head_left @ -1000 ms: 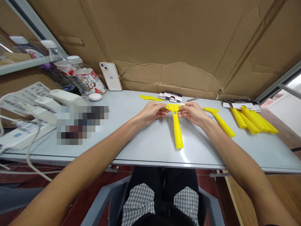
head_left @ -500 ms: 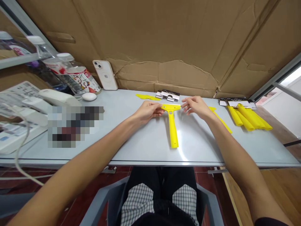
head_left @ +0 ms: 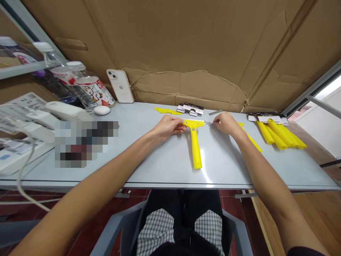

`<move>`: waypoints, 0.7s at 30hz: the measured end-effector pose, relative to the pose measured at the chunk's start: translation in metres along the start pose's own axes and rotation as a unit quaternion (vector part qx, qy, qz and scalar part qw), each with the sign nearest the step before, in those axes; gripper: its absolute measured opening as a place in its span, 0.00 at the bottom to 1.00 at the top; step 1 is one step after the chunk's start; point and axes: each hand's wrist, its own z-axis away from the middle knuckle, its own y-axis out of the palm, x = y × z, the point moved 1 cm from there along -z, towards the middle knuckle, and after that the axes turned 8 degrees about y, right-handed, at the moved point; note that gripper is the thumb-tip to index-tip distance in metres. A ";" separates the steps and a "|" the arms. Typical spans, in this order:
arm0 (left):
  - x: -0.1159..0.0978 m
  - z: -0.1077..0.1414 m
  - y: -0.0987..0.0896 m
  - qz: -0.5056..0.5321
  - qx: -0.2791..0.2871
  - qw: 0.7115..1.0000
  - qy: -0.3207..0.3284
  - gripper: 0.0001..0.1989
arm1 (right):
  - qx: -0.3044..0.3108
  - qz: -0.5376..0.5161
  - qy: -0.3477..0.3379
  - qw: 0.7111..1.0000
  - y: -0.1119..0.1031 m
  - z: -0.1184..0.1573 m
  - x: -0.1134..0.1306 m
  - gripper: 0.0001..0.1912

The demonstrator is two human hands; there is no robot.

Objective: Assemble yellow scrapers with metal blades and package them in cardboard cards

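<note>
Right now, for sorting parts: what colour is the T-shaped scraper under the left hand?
Yellow scraper, clearest in the head view.

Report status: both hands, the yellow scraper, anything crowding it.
Left hand grips the yellow scraper at its head, flat on the table. Right hand at small metal bits beside the head. Loose yellow handle close right.

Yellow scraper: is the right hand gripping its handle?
No. The right hand is at small metal pieces beside the yellow scraper head; its handle lies free.

No readable text — only blur.
</note>
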 end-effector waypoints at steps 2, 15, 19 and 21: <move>0.000 0.001 0.001 -0.005 -0.001 1.000 -0.002 0.10 | 0.001 -0.029 0.002 1.000 0.004 0.001 -0.001 0.09; -0.007 0.012 0.008 -0.029 -0.002 0.999 -0.021 0.10 | 0.038 0.108 0.003 0.993 0.005 0.004 0.011 0.09; -0.004 0.014 0.012 -0.037 0.008 0.999 -0.019 0.10 | 0.002 0.021 -0.051 0.998 -0.004 0.009 0.024 0.15; -0.002 0.016 0.015 -0.041 0.020 0.999 -0.019 0.11 | -0.023 -0.060 -0.089 0.994 -0.008 0.013 0.035 0.14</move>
